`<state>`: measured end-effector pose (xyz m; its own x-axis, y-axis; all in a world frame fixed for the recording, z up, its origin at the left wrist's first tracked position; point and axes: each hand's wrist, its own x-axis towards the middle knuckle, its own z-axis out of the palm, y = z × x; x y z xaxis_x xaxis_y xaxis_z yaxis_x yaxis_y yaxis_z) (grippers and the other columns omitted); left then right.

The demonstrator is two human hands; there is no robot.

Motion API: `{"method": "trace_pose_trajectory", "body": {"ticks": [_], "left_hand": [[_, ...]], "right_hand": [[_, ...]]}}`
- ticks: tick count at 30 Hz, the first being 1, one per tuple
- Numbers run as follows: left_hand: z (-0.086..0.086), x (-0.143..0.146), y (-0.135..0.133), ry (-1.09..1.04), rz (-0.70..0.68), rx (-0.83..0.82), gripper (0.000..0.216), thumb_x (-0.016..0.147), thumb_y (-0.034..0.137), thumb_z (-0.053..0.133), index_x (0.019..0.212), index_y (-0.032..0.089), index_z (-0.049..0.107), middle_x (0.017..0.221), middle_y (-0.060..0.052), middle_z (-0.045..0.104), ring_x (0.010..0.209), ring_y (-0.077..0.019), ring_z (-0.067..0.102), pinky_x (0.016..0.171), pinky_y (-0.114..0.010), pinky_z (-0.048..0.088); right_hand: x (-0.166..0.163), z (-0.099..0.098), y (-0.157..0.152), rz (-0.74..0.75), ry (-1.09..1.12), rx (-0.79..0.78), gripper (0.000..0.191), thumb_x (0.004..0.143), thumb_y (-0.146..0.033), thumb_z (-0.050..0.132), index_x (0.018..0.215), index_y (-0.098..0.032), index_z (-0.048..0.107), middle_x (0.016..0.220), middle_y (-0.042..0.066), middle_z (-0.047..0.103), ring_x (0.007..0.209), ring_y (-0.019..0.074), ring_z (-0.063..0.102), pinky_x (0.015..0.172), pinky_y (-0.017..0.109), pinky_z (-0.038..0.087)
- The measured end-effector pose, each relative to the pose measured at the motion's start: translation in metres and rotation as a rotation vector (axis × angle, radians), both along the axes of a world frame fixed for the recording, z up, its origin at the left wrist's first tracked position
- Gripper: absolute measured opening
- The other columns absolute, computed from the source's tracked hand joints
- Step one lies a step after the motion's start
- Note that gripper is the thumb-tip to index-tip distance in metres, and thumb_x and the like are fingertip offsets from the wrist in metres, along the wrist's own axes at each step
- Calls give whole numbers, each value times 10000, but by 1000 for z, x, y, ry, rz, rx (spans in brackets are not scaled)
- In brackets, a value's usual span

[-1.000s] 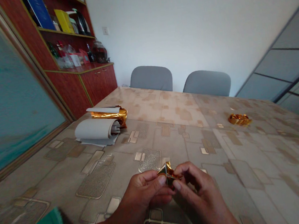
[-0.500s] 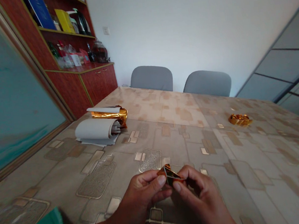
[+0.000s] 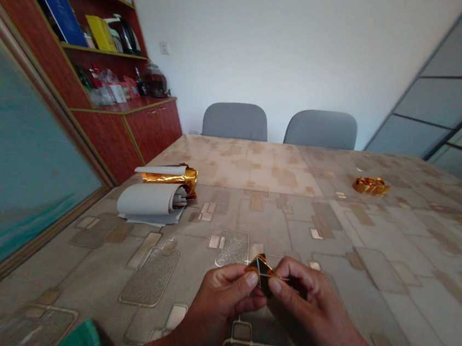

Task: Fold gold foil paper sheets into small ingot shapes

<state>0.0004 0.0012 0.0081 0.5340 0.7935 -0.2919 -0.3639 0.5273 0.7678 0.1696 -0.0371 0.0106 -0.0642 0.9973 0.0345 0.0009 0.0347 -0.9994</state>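
A small folded piece of gold foil point(image 3: 260, 266) is held just above the near part of the desk point(image 3: 268, 213), pinched between the left hand point(image 3: 227, 294) and the right hand point(image 3: 306, 300). Both hands are closed on it, with thumb and forefinger of each pressed to its sides and the other fingers curled in. Only the upper corner of the piece is seen. The rest is hidden behind the fingertips, so the state of its creases cannot be told. The foil looks thin and slick, so a tear along a crease is judged likely if it is pulled too hard, and a slip from the fingertips if the pinch is loosened on one side. A crooked fold could be set by uneven pressure and would be hard to smooth out. Well apart, a roll of gold foil and white paper point(image 3: 163, 194) lies to the left and a crumpled gold piece point(image 3: 370, 185) to the far right; neither is endangered.
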Motion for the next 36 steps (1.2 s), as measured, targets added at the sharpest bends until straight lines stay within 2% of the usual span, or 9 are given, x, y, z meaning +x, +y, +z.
{"method": "trace_pose_trajectory", "body": {"ticks": [3, 7, 10, 14, 18, 23, 30, 33, 36], "left_hand": [[1, -1, -1, 7, 5, 1, 256, 792, 389, 860, 839, 142, 813, 853, -53, 752, 798, -135, 662, 773, -219, 549], [1, 0, -1, 29, 14, 1, 302, 760, 413, 880, 840, 131, 809, 836, -54, 736, 783, -136, 652, 765, -229, 550], [0, 1, 1, 36, 9, -2, 333, 731, 443, 894, 810, 133, 803, 781, -42, 714, 727, -126, 634, 723, -226, 545], [0, 3, 2, 52, 2, -9, 387, 677, 489, 914, 770, 134, 790, 685, -26, 677, 640, -114, 597, 640, -216, 516], [-3, 2, 3, 83, 6, 30, 402, 673, 499, 908, 746, 126, 779, 650, -23, 664, 610, -113, 587, 618, -216, 480], [-6, 1, 5, 137, -6, 88, 455, 654, 546, 898, 694, 118, 748, 610, -28, 660, 576, -116, 585, 599, -223, 457], [-7, 5, 6, 111, -21, 46, 485, 649, 551, 906, 783, 137, 693, 622, -9, 658, 540, -104, 587, 552, -210, 472], [-9, 5, 7, 105, -27, 67, 553, 597, 598, 916, 779, 176, 610, 607, 10, 659, 495, -107, 583, 511, -213, 476], [-11, 4, 9, 159, -60, 143, 574, 594, 632, 903, 752, 168, 602, 602, -9, 672, 522, -114, 606, 527, -207, 482]], "right_hand": [[6, -1, 3, 46, -5, -3, 411, 924, -554, 632, 702, -219, 548, 617, -40, 426, 585, 131, 344, 536, 273, 290], [10, -4, 4, -39, -130, 37, 447, 951, -555, 592, 673, -209, 537, 619, -36, 429, 590, 131, 349, 544, 274, 288], [10, -4, 4, -42, -136, 52, 454, 967, -540, 575, 657, -211, 527, 607, -39, 423, 577, 129, 348, 535, 271, 281], [8, 0, 3, 1, -76, 53, 491, 991, -582, 490, 673, -213, 552, 625, -15, 496, 593, 142, 421, 557, 279, 331], [1, 3, 2, 36, -113, 57, 413, 923, -572, 602, 726, -210, 599, 653, 10, 605, 599, 153, 490, 560, 281, 372], [-3, 2, 1, 67, -40, 79, 388, 942, -528, 610, 726, -206, 584, 683, 30, 664, 644, 165, 569, 595, 285, 414], [0, 1, 6, 137, 154, -6, 363, 889, -548, 691, 767, -215, 612, 718, 6, 647, 674, 160, 588, 636, 283, 454], [-1, 3, 7, 111, 76, -10, 398, 884, -576, 676, 744, -214, 588, 688, -4, 607, 648, 154, 547, 614, 280, 432], [0, 5, 7, 58, -48, 9, 455, 866, -599, 679, 684, -217, 514, 618, -37, 524, 586, 128, 453, 570, 260, 370]]}}
